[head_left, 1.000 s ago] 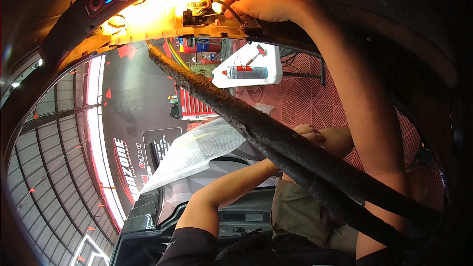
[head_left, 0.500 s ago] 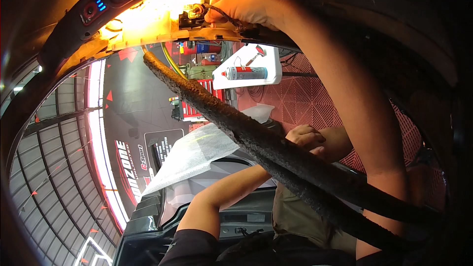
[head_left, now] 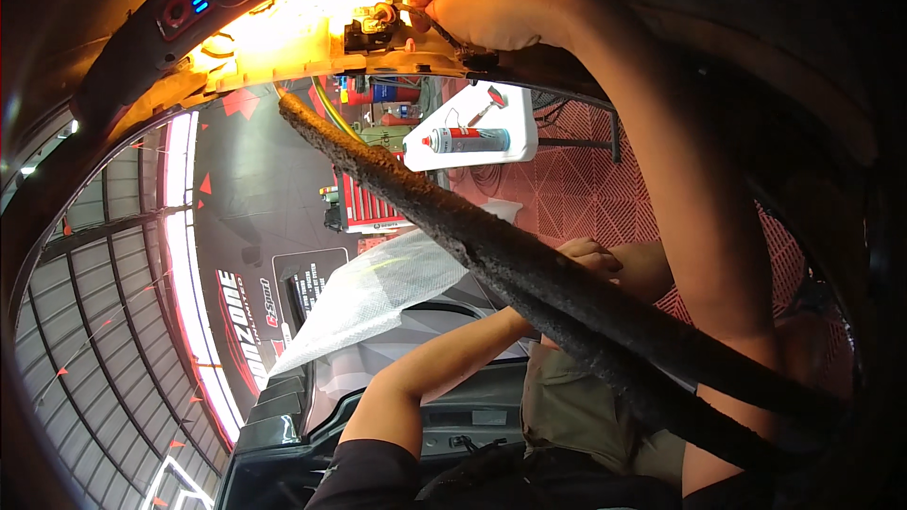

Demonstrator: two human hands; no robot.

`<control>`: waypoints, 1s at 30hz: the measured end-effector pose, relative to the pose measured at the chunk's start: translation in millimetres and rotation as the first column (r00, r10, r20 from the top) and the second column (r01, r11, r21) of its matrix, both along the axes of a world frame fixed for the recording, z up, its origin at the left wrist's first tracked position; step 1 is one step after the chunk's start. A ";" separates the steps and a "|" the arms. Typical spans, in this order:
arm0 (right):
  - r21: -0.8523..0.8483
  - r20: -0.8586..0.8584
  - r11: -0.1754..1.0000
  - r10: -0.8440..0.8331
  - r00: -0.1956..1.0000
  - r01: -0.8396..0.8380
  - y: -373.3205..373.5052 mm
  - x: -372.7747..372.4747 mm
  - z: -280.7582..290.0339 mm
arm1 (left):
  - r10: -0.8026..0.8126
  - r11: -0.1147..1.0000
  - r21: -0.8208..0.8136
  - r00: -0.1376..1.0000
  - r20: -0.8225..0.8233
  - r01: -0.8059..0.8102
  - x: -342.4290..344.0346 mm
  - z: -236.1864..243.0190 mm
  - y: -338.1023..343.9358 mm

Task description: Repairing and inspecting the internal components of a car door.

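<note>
My right hand (head_left: 482,0) reaches up to the top of the view, its fingers closed round a thin dark cable (head_left: 442,30). The cable runs to a small dark connector (head_left: 370,33) just left of my fingertips, in strong yellow light. My left hand (head_left: 593,255) rests on my bent leg, its fingers loosely stretched out. A thick, rough dark bar (head_left: 491,269) crosses in front of it and hides part of the hand and wrist. Left of the connector sits a black work light (head_left: 194,5) with blue indicator lamps; the glare washes out the parts beside it.
Dark panel edges surround the opening. Beyond it are a white tabletop (head_left: 520,146) with a spray can (head_left: 468,140) and a red-headed tool (head_left: 488,106), a red tool cabinet (head_left: 364,203), a translucent white sheet (head_left: 368,293) and a red patterned floor (head_left: 576,194).
My right hand has shifted slightly right, away from the connector, so more of the connector shows. The view has moved a little. My left hand stays on my leg.
</note>
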State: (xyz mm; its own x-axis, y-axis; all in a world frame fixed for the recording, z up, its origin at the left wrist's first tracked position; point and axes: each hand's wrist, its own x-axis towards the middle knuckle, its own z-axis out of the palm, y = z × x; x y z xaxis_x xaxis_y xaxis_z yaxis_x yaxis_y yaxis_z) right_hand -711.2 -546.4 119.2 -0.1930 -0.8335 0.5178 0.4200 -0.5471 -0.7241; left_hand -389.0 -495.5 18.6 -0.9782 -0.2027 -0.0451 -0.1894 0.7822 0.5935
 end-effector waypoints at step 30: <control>-0.095 -0.446 0.746 -0.623 0.642 0.659 42.5 -19.5 -20.5 | 0.129 0.991 -0.065 0.972 0.196 -0.118 -16.5 12.5 7.8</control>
State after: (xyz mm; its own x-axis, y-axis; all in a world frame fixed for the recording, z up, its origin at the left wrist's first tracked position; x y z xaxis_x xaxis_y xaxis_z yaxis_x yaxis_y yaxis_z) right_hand -730.7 -503.9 98.8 -0.4702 -0.6224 0.6257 -0.3746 -0.5012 -0.7800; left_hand -405.4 -487.8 31.2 -0.9178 -0.3289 -0.2224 -0.3969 0.7746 0.4924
